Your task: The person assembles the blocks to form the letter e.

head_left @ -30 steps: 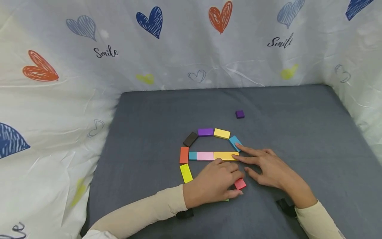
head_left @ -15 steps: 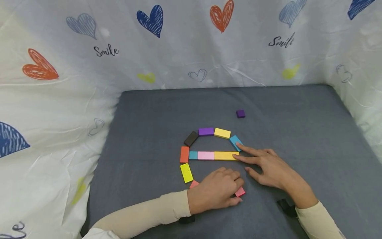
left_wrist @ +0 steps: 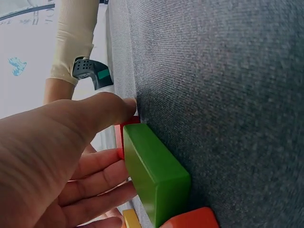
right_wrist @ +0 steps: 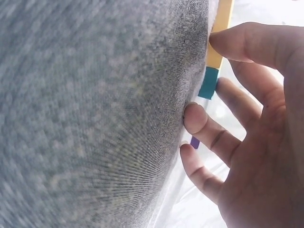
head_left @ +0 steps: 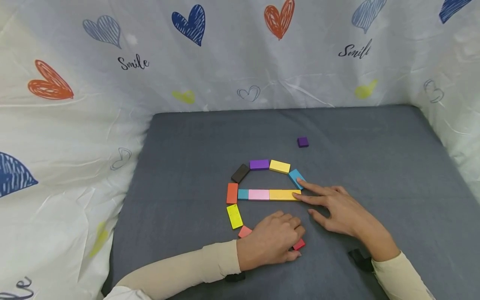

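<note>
My left hand (head_left: 271,239) pinches a red block (head_left: 299,244) between thumb and fingers at the lower right end of a ring of blocks. Beside its fingers, in the left wrist view, stands a green block (left_wrist: 156,175); in the head view the hand hides it. An orange-red block (head_left: 245,231) pokes out by the left wrist. My right hand (head_left: 337,208) has its fingers spread, one fingertip on the tilted blue block (head_left: 295,176) and another on the end of the long yellow block (head_left: 281,195).
Up the ring's left side run a bright yellow block (head_left: 234,216), an orange block (head_left: 232,193) and a black block (head_left: 240,173). Purple (head_left: 259,165) and pale yellow blocks (head_left: 279,166) top it. Teal (head_left: 243,194) and pink blocks (head_left: 258,194) continue the crossbar. A small purple block (head_left: 303,142) lies farther back.
My left hand has drawn toward the near side with the red block, then slightly left, uncovering the orange-red block by its wrist. My right hand has stayed in place.
</note>
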`<state>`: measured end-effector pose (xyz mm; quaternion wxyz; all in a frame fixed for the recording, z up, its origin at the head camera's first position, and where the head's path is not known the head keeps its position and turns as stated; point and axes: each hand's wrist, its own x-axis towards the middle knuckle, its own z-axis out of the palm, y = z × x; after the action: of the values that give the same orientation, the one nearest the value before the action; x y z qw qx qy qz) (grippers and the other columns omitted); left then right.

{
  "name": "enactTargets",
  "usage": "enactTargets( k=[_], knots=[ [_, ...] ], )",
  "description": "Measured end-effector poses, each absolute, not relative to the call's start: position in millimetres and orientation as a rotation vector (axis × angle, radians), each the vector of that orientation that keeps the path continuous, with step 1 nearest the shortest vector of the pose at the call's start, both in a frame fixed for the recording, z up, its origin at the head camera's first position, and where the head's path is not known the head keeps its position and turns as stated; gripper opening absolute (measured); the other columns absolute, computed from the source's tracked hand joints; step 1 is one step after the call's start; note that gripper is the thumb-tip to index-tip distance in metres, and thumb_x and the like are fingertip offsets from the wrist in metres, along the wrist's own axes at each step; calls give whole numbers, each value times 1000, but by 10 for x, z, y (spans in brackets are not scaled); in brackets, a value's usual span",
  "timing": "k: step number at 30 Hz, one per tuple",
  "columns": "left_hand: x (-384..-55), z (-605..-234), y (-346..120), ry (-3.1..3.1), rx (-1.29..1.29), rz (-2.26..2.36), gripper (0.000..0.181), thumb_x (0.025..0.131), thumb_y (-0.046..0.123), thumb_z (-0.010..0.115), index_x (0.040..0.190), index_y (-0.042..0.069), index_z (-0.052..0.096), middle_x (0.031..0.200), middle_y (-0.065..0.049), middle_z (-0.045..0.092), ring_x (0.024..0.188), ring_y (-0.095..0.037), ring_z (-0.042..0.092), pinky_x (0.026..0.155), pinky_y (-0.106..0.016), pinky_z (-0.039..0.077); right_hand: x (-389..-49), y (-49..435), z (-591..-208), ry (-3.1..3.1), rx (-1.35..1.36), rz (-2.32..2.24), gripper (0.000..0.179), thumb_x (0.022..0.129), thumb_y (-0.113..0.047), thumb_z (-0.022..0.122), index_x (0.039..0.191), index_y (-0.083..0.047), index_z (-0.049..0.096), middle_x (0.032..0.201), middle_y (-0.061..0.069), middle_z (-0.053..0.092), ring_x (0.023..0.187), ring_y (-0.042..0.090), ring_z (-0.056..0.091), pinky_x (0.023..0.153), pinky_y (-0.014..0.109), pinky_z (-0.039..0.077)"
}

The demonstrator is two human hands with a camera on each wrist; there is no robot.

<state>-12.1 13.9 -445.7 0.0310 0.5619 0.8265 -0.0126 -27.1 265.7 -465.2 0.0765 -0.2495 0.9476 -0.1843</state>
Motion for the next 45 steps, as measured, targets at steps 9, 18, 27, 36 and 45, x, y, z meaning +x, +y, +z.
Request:
enactTargets(
  k=[9,18,27,36,45],
  knots=[
    [-135,-4472,134,2565,1743,-49,52,92,65,72,124,24,74,124,8,70,111,-8,65,87,-26,48,-273,2658,-4660,2842,-750,-567,61,99,-29,74,155,-42,53,171,-8,33,141,29,56,109,62,37],
    [-141,-4481,133,2572,1742,-65,53,91,67,72,123,24,74,123,8,70,110,-8,64,86,-27,47,-272,2659,-4665,2844,-740,-569,61,99,-29,74,155,-42,52,171,-9,33,141,30,56,109,61,36],
    [-144,-4478,131,2563,1732,-54,56,90,69,71,123,24,73,122,8,70,109,-8,64,87,-26,48,-272,2658,-4662,2844,-739,-562,61,99,-29,74,155,-42,52,172,-8,33,142,30,55,109,61,36],
    [-225,-4386,101,2564,1690,61,79,77,86,67,121,21,73,116,10,69,96,-6,61,82,-25,49,-279,2662,-4650,2832,-733,-551,62,99,-30,74,155,-42,51,172,-9,31,142,29,55,109,61,36],
    [-473,-4140,1,2626,1637,169,87,76,90,63,127,20,71,119,8,69,103,-8,65,84,-29,49,-273,2668,-4655,2832,-733,-571,59,99,-29,74,154,-39,54,172,-10,32,140,28,57,110,61,36]
  ],
)
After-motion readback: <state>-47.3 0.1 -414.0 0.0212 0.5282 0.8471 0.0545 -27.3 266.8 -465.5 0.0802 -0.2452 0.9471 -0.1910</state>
